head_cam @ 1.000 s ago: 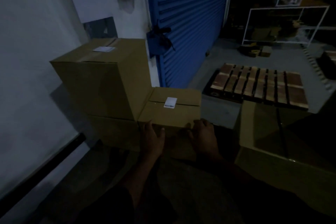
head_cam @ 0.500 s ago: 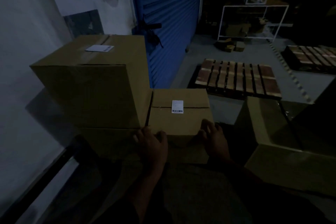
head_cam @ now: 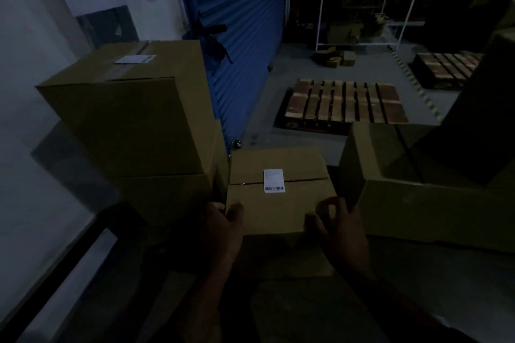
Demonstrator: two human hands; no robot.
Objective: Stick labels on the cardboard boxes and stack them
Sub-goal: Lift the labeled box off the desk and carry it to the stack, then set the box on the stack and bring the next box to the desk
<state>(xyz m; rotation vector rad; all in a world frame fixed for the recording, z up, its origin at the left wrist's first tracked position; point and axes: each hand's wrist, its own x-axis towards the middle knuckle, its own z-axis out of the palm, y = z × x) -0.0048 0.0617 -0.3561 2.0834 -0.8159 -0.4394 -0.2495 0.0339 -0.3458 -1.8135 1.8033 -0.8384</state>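
- Small labelled box [head_cam: 278,192] sits low in front of the person, close beside the tall stack on its left, with a white barcode label [head_cam: 274,180] stuck across its top seam.
- Left hand [head_cam: 223,228] grips the box's near left corner, thumb on the top face and fingers apparently wrapped down the side.
- Right hand [head_cam: 338,227] grasps the near right corner, fingers curled over the top edge.
- Tall stack: a large upper box [head_cam: 131,108] with its own label [head_cam: 135,59] rests on a lower box [head_cam: 167,198], against the white wall [head_cam: 33,36].
- To the right lies another carton [head_cam: 418,192], partly in shadow; a wooden pallet [head_cam: 345,103] is well beyond.
- Judged risks: both holds are at the near corners only, so the far end could dip and the box slip on lifting; the dim light makes edges hard to align; raising it onto the tall stack could snag that stack's side or nudge the upper box askew.
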